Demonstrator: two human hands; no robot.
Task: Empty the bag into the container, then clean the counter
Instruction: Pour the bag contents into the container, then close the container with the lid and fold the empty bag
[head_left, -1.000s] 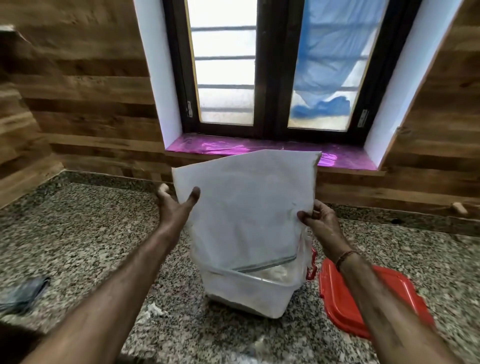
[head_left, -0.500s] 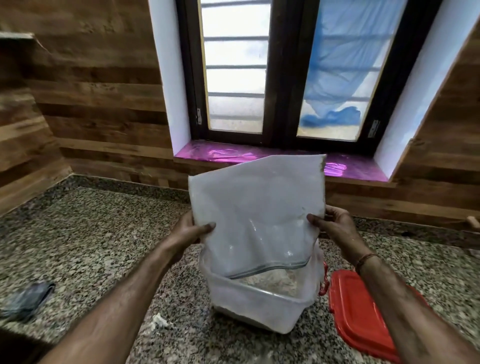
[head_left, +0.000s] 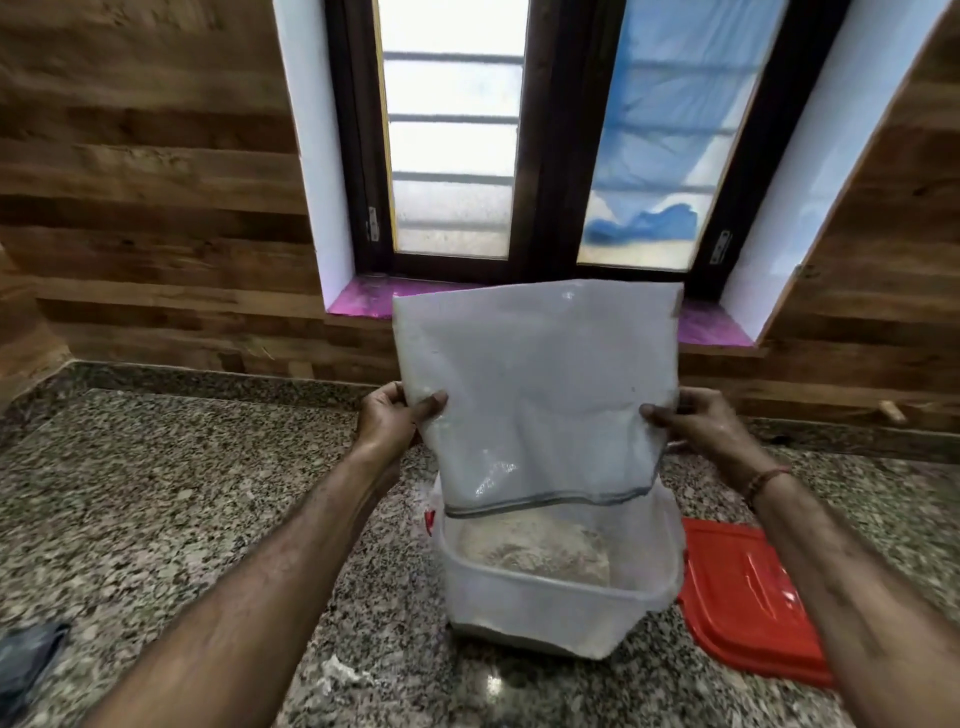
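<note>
**Upturned bag over an unheld container: spill risk at the rim**

The bag (head_left: 535, 384) hangs upside down, its zip mouth low over the open container (head_left: 545, 608). The container stands on the counter (head_left: 182, 493) at the middle of the view. I cannot tell whether the mouth dips inside the rim.

The left hand (head_left: 389, 421) pinches the bag's edge at 9 o'clock, thumb in front and fingers behind. The right hand (head_left: 696, 423) pinches the opposite edge at 3 o'clock in the same way. Both hands are clamped on the bag, and neither touches the container. A pale heap of powder or grain lies in the container. The bag looks nearly drained, though a film seems to cling inside it.

My judgement of what could go wrong:
- Nothing steadies the container, so a tug or shake of the bag could tip it or slide it.
- If the slack mouth swings past the near rim at 6 o'clock, the last of the contents would fall on the counter.
- A hard shake could puff dust out over the rim.
- Lifting the bag away too soon would scatter whatever clings inside, which means more to clean.

Count:
- one bag
- one container
- one red lid (head_left: 748, 597), lying flat just beside the container at its 3 o'clock
- one dark cloth (head_left: 26, 660) at 8 o'clock, by the edge of the view
- one small pale scrap (head_left: 337, 670) at the container's 7 o'clock
- two hands
</note>
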